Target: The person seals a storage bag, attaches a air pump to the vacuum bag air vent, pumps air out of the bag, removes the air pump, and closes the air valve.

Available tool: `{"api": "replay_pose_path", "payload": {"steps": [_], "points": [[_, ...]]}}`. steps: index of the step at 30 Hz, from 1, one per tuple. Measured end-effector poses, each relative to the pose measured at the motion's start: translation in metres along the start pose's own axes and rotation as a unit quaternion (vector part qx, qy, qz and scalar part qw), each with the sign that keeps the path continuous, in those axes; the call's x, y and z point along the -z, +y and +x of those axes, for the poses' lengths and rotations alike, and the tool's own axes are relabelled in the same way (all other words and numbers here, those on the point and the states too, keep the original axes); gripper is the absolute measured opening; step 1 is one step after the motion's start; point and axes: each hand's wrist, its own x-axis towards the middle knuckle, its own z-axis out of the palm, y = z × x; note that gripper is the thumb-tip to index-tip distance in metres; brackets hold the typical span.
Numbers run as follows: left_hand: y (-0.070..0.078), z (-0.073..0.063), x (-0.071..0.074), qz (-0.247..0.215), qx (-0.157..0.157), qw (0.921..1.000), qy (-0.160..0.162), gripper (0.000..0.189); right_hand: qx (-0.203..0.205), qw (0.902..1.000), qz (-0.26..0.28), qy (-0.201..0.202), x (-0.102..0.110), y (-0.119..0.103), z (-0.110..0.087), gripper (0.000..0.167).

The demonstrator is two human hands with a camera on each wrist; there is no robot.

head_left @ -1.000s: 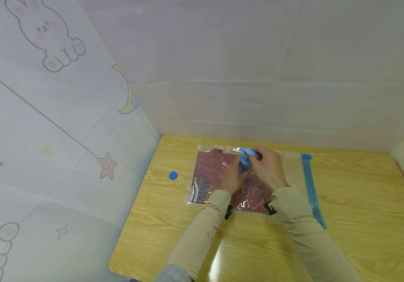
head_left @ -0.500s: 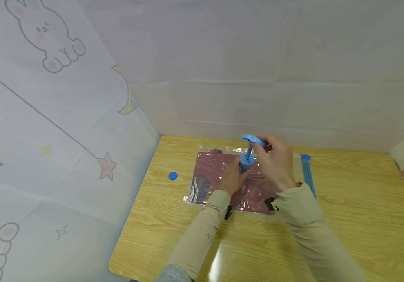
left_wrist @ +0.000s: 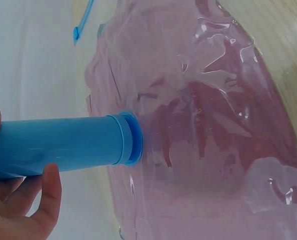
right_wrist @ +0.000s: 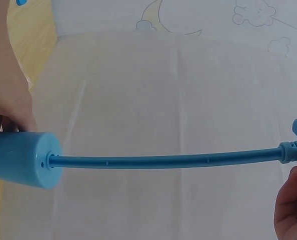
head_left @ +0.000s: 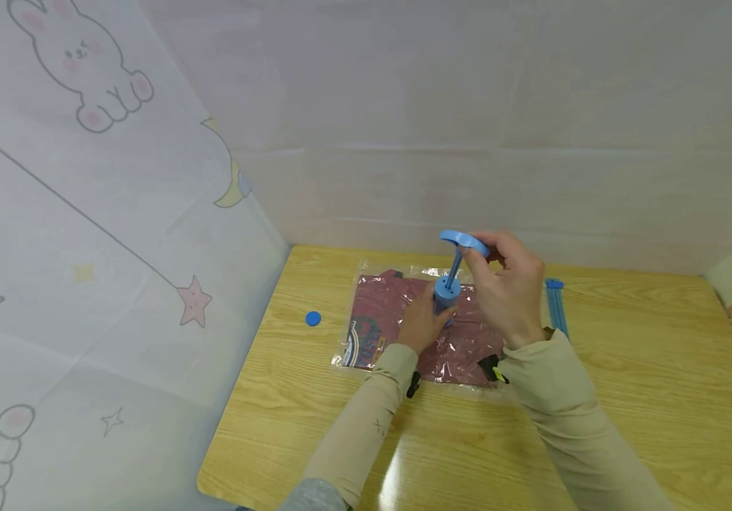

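Observation:
A blue hand pump [left_wrist: 63,145] stands upright on a clear vacuum storage bag [head_left: 461,355] that has a dark red garment inside. My left hand [head_left: 422,323] grips the pump's barrel, with fingers and thumb round it in the left wrist view. Over the barrel, my right hand [head_left: 509,284] holds the pump handle [head_left: 464,241]. The plunger rod [right_wrist: 168,161] shows at length between handle and barrel in the right wrist view. At its lower end the barrel meets a blue ring [left_wrist: 133,137] on the bag.
Left of the bag, a round blue cap [head_left: 313,319] lies on the wooden table [head_left: 263,411]. The bag's blue zip strip [head_left: 556,309] runs along its right side, partly hidden by the right arm. A pale fabric wall [head_left: 404,191] rises behind the table's back edge.
My right hand has risen and moved slightly right, drawing the handle up from the barrel so the rod shows. My left hand stays round the barrel.

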Motion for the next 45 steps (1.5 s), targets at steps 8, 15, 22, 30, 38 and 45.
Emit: {"api": "replay_pose_path", "payload": {"steps": [8, 15, 22, 30, 38, 45], "points": [[-0.002, 0.0, -0.001, -0.014, -0.004, 0.9999, 0.002, 0.058, 0.019, 0.9995, 0.024, 0.01, 0.001, -0.004, 0.001, 0.01], [-0.002, 0.0, -0.002, -0.012, -0.006, 0.9999, -0.001, 0.06, 0.011, 0.9995, 0.026, 0.009, 0.003, -0.004, 0.002, 0.011], [-0.003, 0.002, -0.003, -0.006, -0.004, 1.0, 0.006, 0.062, 0.017, 0.9997, -0.002, -0.016, 0.007, 0.0, 0.004, 0.014], [-0.003, 0.002, -0.004, -0.01, 0.007, 0.9999, 0.002, 0.06, 0.035, 0.9986, -0.017, -0.037, 0.005, 0.003, 0.006, 0.01], [-0.003, 0.002, -0.003, -0.016, 0.01, 0.9998, 0.003, 0.059, 0.043, 0.9982, -0.016, -0.038, 0.002, 0.004, 0.005, 0.008], [-0.002, 0.002, -0.003, -0.021, 0.01, 0.9997, 0.008, 0.057, 0.037, 0.998, -0.024, -0.046, 0.0, 0.006, 0.004, 0.008]]}}
